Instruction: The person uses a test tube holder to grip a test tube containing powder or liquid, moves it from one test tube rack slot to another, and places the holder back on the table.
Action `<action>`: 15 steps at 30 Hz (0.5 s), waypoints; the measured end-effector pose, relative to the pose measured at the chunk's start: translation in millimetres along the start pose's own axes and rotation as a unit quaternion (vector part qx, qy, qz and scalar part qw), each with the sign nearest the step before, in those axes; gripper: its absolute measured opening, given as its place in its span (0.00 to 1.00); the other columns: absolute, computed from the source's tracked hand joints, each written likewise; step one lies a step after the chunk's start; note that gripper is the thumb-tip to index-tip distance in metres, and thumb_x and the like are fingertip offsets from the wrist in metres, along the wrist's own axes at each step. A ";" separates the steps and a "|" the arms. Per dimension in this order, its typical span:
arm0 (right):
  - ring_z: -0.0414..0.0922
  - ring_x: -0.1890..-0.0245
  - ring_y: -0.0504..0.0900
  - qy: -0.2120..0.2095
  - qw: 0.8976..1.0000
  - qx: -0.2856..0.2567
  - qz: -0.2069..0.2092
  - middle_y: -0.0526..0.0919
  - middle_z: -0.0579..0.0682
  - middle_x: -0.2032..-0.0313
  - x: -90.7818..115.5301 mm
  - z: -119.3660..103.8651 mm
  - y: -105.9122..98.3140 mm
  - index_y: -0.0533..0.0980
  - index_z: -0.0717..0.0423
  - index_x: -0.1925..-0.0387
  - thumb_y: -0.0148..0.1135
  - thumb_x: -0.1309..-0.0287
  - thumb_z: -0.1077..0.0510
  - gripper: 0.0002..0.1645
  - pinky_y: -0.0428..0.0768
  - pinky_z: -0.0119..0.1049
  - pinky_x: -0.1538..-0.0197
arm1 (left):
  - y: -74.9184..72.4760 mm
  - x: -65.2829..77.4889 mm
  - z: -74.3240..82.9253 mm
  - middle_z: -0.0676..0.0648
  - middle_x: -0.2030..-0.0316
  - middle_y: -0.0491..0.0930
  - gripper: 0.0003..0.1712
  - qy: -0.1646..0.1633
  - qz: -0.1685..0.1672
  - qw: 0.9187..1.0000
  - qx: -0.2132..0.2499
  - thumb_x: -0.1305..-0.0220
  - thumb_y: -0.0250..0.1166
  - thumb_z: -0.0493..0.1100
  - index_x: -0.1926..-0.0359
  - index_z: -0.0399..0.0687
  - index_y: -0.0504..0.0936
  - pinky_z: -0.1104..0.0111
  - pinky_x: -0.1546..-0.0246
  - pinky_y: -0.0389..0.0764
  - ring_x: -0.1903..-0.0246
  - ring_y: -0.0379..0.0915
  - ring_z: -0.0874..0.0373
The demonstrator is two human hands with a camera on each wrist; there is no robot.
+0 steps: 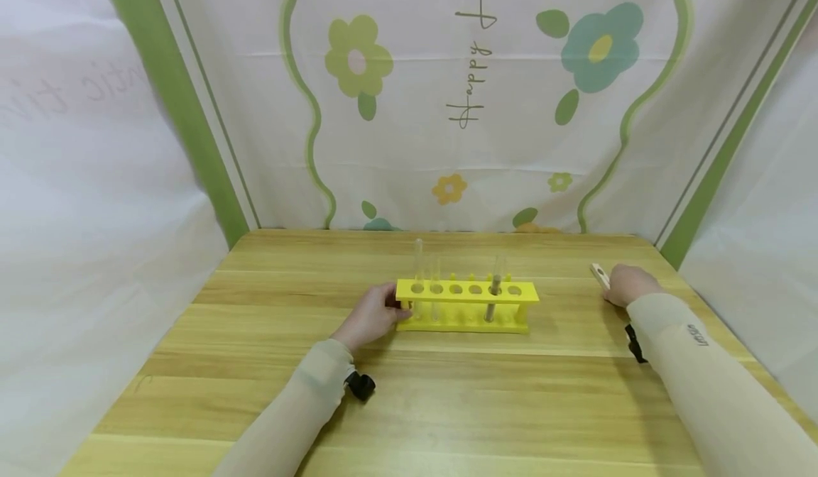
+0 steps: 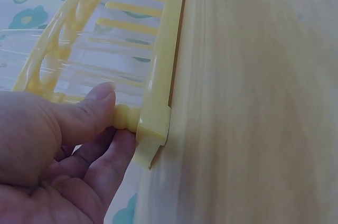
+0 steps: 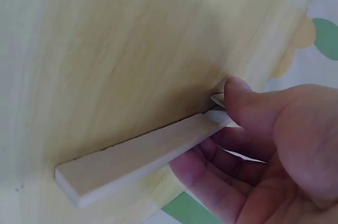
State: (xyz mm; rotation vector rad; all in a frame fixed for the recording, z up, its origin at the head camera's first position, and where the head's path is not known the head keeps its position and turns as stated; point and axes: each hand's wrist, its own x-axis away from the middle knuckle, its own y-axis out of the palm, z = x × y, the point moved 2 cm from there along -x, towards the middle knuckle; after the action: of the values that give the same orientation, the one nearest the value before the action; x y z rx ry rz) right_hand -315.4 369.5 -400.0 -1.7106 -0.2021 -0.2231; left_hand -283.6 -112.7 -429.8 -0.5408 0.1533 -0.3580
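Note:
A yellow test tube rack (image 1: 466, 326) stands on the table, slightly right of the middle in the head view. My left hand (image 1: 373, 316) pinches its left end post (image 2: 125, 117) between thumb and fingers. Two clear test tubes (image 1: 436, 267) stand in the rack's left holes, and another test tube (image 1: 491, 312) with dark grey contents stands toward the right. At the table's right side my right hand (image 1: 629, 284) grips a pale wooden test tube clamp (image 3: 132, 158). The clamp lies low along the tabletop, and a small metal piece (image 3: 217, 99) shows by my thumb.
The wooden table (image 1: 447, 406) extends in front of the rack and to both sides. Behind it hangs a white cloth (image 1: 409, 143) with flower prints, and more white cloth closes in the left and right sides.

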 end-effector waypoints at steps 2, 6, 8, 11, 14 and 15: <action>0.50 0.76 0.73 -0.001 1.000 0.000 -0.003 0.74 0.55 0.77 -0.1 0.8 0.5 0.70 0.65 0.75 0.61 0.36 0.57 0.17 0.74 0.42 0.70 | -1.7 -0.3 -1.1 0.51 0.61 0.81 0.10 -0.004 -0.006 1.000 0.008 0.35 0.68 0.37 0.54 0.47 0.80 0.64 0.59 0.80 0.61 0.76 0.56; 0.47 0.79 0.72 -0.012 1.000 -0.014 -0.004 0.73 0.53 0.79 2.3 1.2 1.0 0.69 0.60 0.79 0.61 0.38 0.52 0.20 0.74 0.39 0.74 | -6.6 0.2 -2.0 0.51 0.58 0.81 0.14 -0.013 -0.018 1.000 0.017 0.36 0.69 0.37 0.50 0.47 0.80 0.64 0.58 0.80 0.58 0.77 0.56; 0.46 0.79 0.71 -0.020 1.000 -0.021 -0.002 0.72 0.53 0.79 5.4 1.0 0.6 0.69 0.59 0.79 0.62 0.39 0.49 0.21 0.73 0.39 0.74 | -10.0 1.7 -1.4 0.49 0.57 0.81 0.16 -0.012 -0.023 1.000 0.016 0.37 0.70 0.37 0.49 0.44 0.79 0.63 0.57 0.80 0.57 0.77 0.55; 0.52 0.75 0.75 -0.031 0.999 -0.028 0.018 0.75 0.59 0.75 13.3 0.3 -3.4 0.72 0.65 0.74 0.62 0.38 0.45 0.26 0.76 0.45 0.70 | -17.5 5.4 1.1 0.48 0.56 0.80 0.24 -0.014 -0.023 1.000 0.013 0.40 0.72 0.36 0.44 0.40 0.76 0.62 0.54 0.80 0.54 0.76 0.53; 0.65 0.64 0.80 -0.048 0.997 -0.020 0.061 0.80 0.72 0.62 23.1 0.3 -8.4 0.75 0.77 0.57 0.58 0.35 0.41 0.36 0.78 0.55 0.61 | -29.4 11.4 4.1 0.45 0.54 0.79 0.30 -0.017 -0.019 1.000 0.004 0.41 0.73 0.38 0.39 0.40 0.73 0.59 0.52 0.79 0.52 0.76 0.49; 0.69 0.59 0.79 -0.053 0.996 -0.021 0.075 0.79 0.75 0.57 26.8 0.1 -10.2 0.73 0.79 0.50 0.57 0.33 0.40 0.39 0.77 0.59 0.58 | -34.4 13.8 5.2 0.45 0.52 0.78 0.32 -0.020 -0.017 1.000 -0.001 0.41 0.74 0.39 0.37 0.41 0.72 0.58 0.50 0.78 0.50 0.75 0.48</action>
State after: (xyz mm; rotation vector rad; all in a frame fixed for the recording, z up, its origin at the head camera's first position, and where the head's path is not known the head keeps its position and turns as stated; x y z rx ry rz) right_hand -292.3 371.3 -383.2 -1.7727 -0.1460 -0.0251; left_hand -279.6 -142.9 -407.9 -0.5531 0.1067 -0.3809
